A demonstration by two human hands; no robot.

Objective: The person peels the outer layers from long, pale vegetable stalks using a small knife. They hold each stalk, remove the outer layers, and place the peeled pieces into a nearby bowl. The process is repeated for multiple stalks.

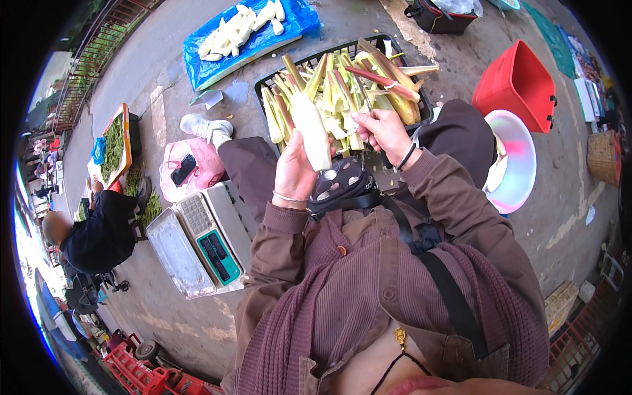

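Note:
My left hand [296, 170] holds a pale peeled shoot [312, 131], which looks like a water bamboo stem, with a leafy stub at its far end. My right hand [385, 136] grips a thin tool [367, 98], probably a knife, whose blade points away from me over the husks; its exact shape is hard to tell. Below both hands and beyond them, a black plastic crate [261, 98] is heaped with green and reddish husks [335, 94]. Further off at the upper left, several white peeled shoots [234, 34] lie on blue plastic sheeting [195, 74].
A digital scale [202, 237] stands at my left, near a pink bag [173, 153] with a phone [183, 169] on it. At my right are a white basin [523, 163] holding pale shoots and a red bin [481, 89]. Another person [101, 232] sits at far left beside greens [113, 148].

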